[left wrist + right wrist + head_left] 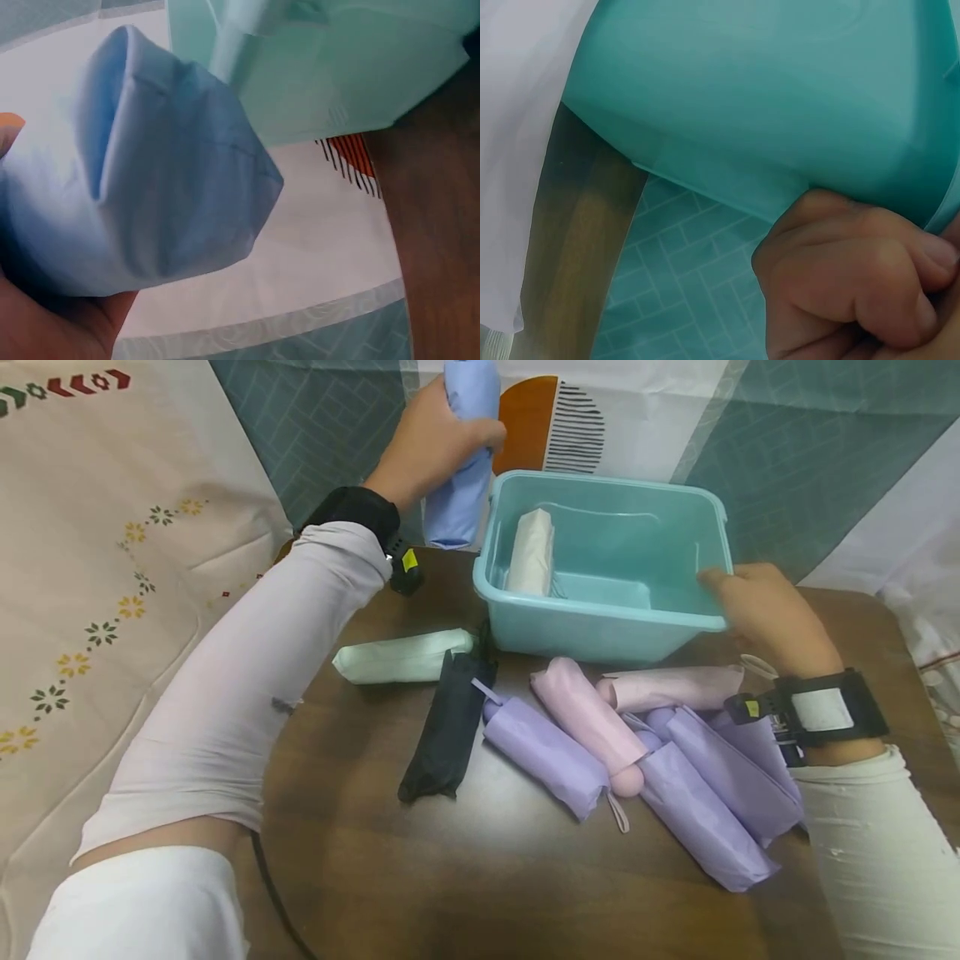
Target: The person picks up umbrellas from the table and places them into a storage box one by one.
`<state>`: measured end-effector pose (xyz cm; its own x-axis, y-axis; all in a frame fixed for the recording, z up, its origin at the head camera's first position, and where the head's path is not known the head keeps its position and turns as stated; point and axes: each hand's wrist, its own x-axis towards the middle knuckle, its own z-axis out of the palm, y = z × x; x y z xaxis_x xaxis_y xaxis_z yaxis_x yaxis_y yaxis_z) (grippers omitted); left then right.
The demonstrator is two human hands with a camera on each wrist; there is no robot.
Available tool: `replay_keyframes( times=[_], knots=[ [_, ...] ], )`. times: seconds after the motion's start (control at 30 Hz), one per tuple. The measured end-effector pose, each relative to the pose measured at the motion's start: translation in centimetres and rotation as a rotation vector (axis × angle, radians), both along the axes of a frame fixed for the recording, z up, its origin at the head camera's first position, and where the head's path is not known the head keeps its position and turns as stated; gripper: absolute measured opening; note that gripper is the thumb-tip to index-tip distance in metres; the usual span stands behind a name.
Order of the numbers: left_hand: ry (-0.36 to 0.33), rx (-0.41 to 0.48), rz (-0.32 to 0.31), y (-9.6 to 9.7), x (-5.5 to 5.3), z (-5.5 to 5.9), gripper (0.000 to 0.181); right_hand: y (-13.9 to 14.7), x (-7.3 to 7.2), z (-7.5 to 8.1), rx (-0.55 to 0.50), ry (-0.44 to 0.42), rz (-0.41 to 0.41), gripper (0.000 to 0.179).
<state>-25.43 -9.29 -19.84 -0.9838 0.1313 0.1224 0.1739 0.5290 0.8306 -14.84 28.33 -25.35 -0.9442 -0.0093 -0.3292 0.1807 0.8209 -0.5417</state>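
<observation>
My left hand [427,447] grips a folded light-blue umbrella [459,502] upright, raised beyond the left end of a teal plastic bin [592,631]. In the left wrist view the open end of the umbrella's blue sleeve [180,172] fills much of the picture. My right hand [768,614] holds the bin's right rim, with a digit over the inside. Curled fingers [847,277] show against the bin's outer wall [757,97] in the right wrist view. Inside the bin, a cream folded umbrella [531,553] stands leaning at the left end.
On the brown table [375,860], before the bin, lie a mint umbrella [405,657], a black one [442,727], pink ones [588,714] and several lilac ones [547,752]. A patterned cloth [825,468] hangs behind. A dark cable [273,893] runs near my left arm.
</observation>
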Motion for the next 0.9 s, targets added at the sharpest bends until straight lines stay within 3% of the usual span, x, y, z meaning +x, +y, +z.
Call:
replay_keyframes(
  times=[0.33,0.53,0.7,0.9],
  knots=[
    [-0.097,-0.051,-0.066,4.0,-0.5,2.3,0.056,0.5,-0.3,0.1,0.019,-0.005,0.003,0.075],
    [-0.187,-0.180,-0.117,6.3,-0.6,3.1,0.069,0.4,-0.1,0.2,-0.001,-0.002,-0.008,0.073],
    [-0.277,-0.220,-0.140,7.5,-0.8,3.3,0.067,0.3,0.0,0.1,-0.014,-0.011,-0.018,0.070],
    [-0.406,-0.307,-0.138,8.3,-1.2,2.6,0.072,0.2,0.1,-0.1,-0.020,-0.023,-0.022,0.067]
  ],
)
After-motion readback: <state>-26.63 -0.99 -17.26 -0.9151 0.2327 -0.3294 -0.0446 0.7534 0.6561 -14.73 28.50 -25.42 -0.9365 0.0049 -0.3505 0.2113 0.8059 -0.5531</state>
